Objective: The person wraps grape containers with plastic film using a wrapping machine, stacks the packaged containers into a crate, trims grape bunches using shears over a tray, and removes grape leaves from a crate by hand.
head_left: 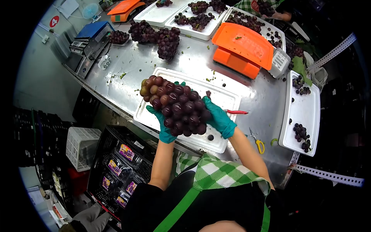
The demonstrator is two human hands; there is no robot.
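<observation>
A large bunch of dark red-purple grapes [181, 106], greenish at its upper left end, is held up over a white foam tray [148, 120]. My left hand [164, 125], in a teal glove, supports it from the left and below. On the other side my right hand [220, 118], gloved alike, holds the bunch's right end; the bunch hides several of the fingers. Beside the right hand, a red-handled tool [236, 112] lies across the tray edge, its other end hidden. One loose grape [210, 137] rests on the tray.
Beyond the tray stand an orange scale [243, 48] and more grape bunches [168, 42]. Yellow-handled scissors [259, 146] lie right, near another foam tray [301, 112] with small clusters. A black crate [119, 166] of packed boxes sits lower left. Another person's hand [284, 16] shows at top right.
</observation>
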